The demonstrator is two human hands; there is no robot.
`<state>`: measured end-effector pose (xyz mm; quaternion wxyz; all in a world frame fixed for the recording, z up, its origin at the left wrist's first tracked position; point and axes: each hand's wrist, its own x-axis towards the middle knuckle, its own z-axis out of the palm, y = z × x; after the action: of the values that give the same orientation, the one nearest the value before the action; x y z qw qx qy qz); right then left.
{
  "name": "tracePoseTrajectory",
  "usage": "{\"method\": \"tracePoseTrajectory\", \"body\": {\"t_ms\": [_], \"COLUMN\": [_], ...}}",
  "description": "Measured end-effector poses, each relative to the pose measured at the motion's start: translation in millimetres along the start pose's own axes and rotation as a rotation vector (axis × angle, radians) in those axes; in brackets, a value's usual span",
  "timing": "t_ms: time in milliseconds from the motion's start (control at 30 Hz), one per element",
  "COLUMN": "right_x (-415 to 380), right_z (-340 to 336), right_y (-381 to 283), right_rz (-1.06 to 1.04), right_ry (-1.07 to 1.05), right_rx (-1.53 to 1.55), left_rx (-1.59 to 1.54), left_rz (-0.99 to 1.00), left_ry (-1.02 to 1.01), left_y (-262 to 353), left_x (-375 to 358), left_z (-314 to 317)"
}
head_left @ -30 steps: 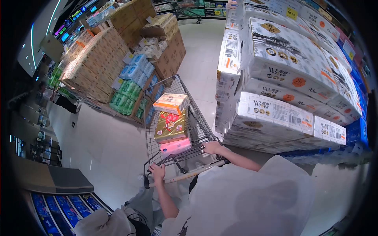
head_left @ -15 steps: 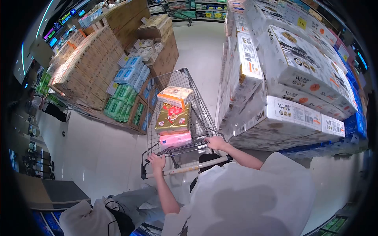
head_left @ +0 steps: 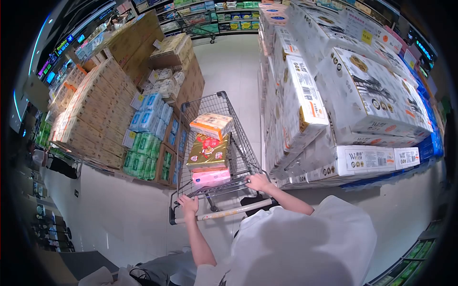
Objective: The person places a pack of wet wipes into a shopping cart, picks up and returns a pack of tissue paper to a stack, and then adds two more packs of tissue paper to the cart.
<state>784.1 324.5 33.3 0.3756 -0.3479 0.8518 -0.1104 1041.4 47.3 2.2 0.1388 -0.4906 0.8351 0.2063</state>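
A wire shopping cart (head_left: 244, 152) stands in front of me, its pale handlebar (head_left: 234, 211) nearest my body. My left hand (head_left: 189, 204) grips the rear left of the cart's frame, just ahead of the handlebar. On the rear right, my right hand (head_left: 258, 182) has its fingers curled over the frame. Inside the basket lie an orange-and-white pack (head_left: 211, 125), a gold pack with red print (head_left: 208, 153) and a pink pack (head_left: 210, 178), in a row running toward me. The undersides of both hands are hidden.
Large stacked white packs (head_left: 372, 90) line the right side. On the left are piled cartons (head_left: 90, 114), blue packs (head_left: 148, 121) and green packs (head_left: 141, 155). Another cart (head_left: 198, 26) stands by the far shelves. Someone's grey-clothed legs (head_left: 167, 269) show at lower left.
The cart and displays sit slightly lower in view, and the side displays appear nearer. The other person has slipped lower toward the bottom edge. Both hands keep their hold on the cart.
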Motion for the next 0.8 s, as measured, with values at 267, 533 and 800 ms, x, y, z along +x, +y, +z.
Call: {"method": "tracePoseTrajectory", "body": {"t_ms": [267, 533, 800], "right_x": [57, 97, 134], "right_z": [-16, -41, -54], "right_y": [-2, -5, -9], "right_rz": [0.052, 0.150, 0.213], "right_ry": [0.048, 0.007, 0.009], "right_rx": [0.098, 0.158, 0.153], "left_rx": [0.019, -0.140, -0.144], "left_rz": [0.128, 0.253, 0.036], "left_ry": [-0.005, 0.010, -0.096], "left_y": [18, 24, 64], "left_x": [73, 128, 166], "left_z": [-30, -44, -68]}}
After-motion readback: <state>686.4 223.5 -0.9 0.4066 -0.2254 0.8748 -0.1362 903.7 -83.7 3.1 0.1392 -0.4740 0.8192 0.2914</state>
